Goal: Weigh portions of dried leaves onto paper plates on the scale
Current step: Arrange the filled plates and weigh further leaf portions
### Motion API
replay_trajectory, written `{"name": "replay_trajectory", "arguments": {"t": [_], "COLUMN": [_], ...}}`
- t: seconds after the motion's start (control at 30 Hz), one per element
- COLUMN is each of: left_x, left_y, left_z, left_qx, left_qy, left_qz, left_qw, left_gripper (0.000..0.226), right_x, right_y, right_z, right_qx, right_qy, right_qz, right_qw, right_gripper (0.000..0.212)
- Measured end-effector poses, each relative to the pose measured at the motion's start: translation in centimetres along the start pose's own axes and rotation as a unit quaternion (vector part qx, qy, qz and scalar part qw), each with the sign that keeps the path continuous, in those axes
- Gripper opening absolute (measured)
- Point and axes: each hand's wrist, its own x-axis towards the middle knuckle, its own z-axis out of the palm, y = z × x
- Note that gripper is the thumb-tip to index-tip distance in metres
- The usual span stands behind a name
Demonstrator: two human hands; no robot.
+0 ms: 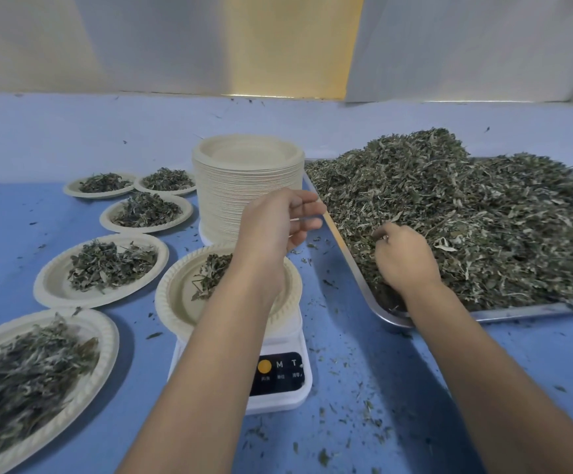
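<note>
Digging into the dried leaves (476, 213) on the right tray (517, 314), the right hand (404, 258) curls its grip around some; the left hand (276, 222), grip loosely open, hovers over the paper plate (166, 302) on the scale (290, 401).

two bare forearms (209, 354) in from 6 o'clock, plain left hand (274, 224), right hand (404, 258), small shiny ring (384, 237) at its 10 o'clock

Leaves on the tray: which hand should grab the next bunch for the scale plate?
Right. The right hand is in the leaves on the tray, fingers curled into them; the left hand hovers open above the plate.
</note>
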Motion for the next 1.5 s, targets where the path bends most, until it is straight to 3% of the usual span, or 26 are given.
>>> {"name": "replay_trajectory", "arguments": {"t": [0.1, 0.2, 0.37, 0.5, 0.63, 0.83, 1.0, 1.17, 1.3, 1.5], "left_x": [0.0, 0.0, 0.1, 0.1, 0.2, 0.2, 0.2, 0.2, 0.2, 0.2], "left_y": [-0.1, -0.1, -0.1, 0.0, 0.0, 0.0, -0.1, -0.1, -0.2, -0.2], "left_z": [0.0, -0.1, -0.2, -0.2, -0.4, -0.6, -0.6, -0.6, -0.6, -0.6], "left_qx": [0.004, 0.010, 0.000, 0.001, -0.002, -0.001, 0.000, -0.007, -0.004, 0.000], "left_qy": [0.000, 0.002, 0.003, 0.005, 0.006, 0.009, 0.010, 0.015, 0.012, 0.010], "left_qz": [0.003, 0.001, -0.005, -0.004, -0.005, -0.005, -0.009, -0.011, -0.010, -0.011], "left_qw": [1.000, 1.000, 1.000, 1.000, 1.000, 1.000, 1.000, 1.000, 1.000, 1.000], "left_gripper": [0.027, 0.027, 0.027, 0.027, 0.027, 0.027, 0.026, 0.025, 0.025, 0.027], "right_x": [-0.1, 0.3, 0.6, 0.2, -0.3, 0.2, 1.1, 1.3, 1.3, 0.7], "right_y": [0.0, -0.1, -0.1, 0.3, -0.3, -0.3, 0.5, -0.1, 0.1, 0.2], "right_z": [0.3, 0.5, 0.6, -0.1, 0.3, 0.9, 1.0, 1.5, 1.6, 0.8], "right_qx": [-0.027, 0.033, 0.185, 0.088, -0.029, 0.041, -0.012, -0.047, -0.058, -0.052], "right_qy": [-0.066, -0.108, -0.080, -0.022, -0.147, -0.148, -0.108, -0.184, -0.254, -0.322], "right_qz": [0.074, 0.099, 0.097, 0.066, 0.057, -0.009, -0.045, -0.132, -0.131, -0.131], "right_qw": [0.995, 0.989, 0.975, 0.994, 0.987, 0.988, 0.993, 0.973, 0.956, 0.936], "right_gripper": [0.034, 0.031, 0.040, 0.043, 0.052, 0.066, 0.066, 0.073, 0.060, 0.062]}}
